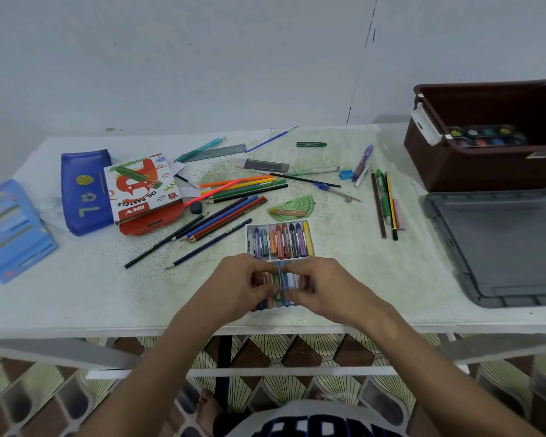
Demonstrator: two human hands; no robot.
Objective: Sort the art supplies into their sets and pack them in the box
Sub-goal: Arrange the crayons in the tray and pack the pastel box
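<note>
Left grip: the left hand [243, 283] rests on the near pastel tray [276, 305], fingers curled over the sticks; thumb and fingertips appear to pinch a green stick.
Right grip: the right hand [320, 287] is curled over the same tray from the other side, fingertips meeting the left hand's at a blue pastel [283, 283]. Which stick it pinches I cannot tell for sure.
Blue pastel: long axis runs away from the person, near end at the tray's front edge, far end showing just beyond the fingers.
Near pastel tray: lies flat on the worktop [108, 294] under both grips, close to the front edge; its sticks lie side by side, all pointing near to far.
Far pastel tray [280, 239]: just beyond the grips, touching or nearly touching the near one; full of sticks, upright in the view and leaning slightly.
Coloured pencils [221, 220]: beyond and left of the grips, fanned out, long axes slanting from near-left to far-right.
Oil pastels box [144, 190]: farther left, lying printed face up on a blue pencil case [82, 193].
Pencil row [386, 205]: beyond and right, lying roughly near to far.
Grey lid [501, 247]: well right, flat.
Brown box [486, 159]: farthest right, open, with a paint palette [483, 136] inside.
</note>
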